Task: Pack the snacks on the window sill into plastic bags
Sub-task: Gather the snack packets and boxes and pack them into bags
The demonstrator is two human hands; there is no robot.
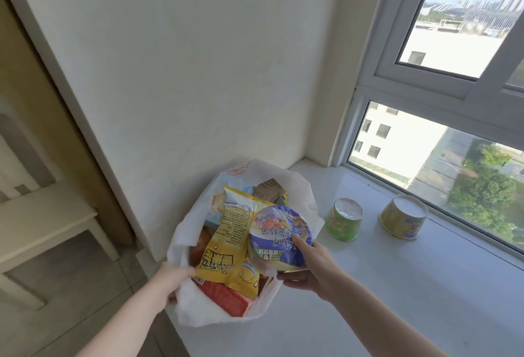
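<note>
Looking down through the head camera, I see the white window sill (368,285) stretching away to the right of the plastic bag (195,311). The bag is white, stands open-mouthed and is already crowded with snacks. A yellow snack packet (226,243) lies across the middle of the bag, with a red packet (226,297) under its near end. A purple-lidded noodle bowl (279,239) tilts over the bag's right rim, partly inside. To the right of the bag, apart from it, a green cup (343,220) stands upside down on the sill. A yellow cup (402,216) (also inverted) stands farther right. The right hand (312,266) grips the bowl, thumb on the lid and fingers curled beneath. The left hand (173,280) pinches the bag's near-left rim, fingers folded over the plastic.
</note>
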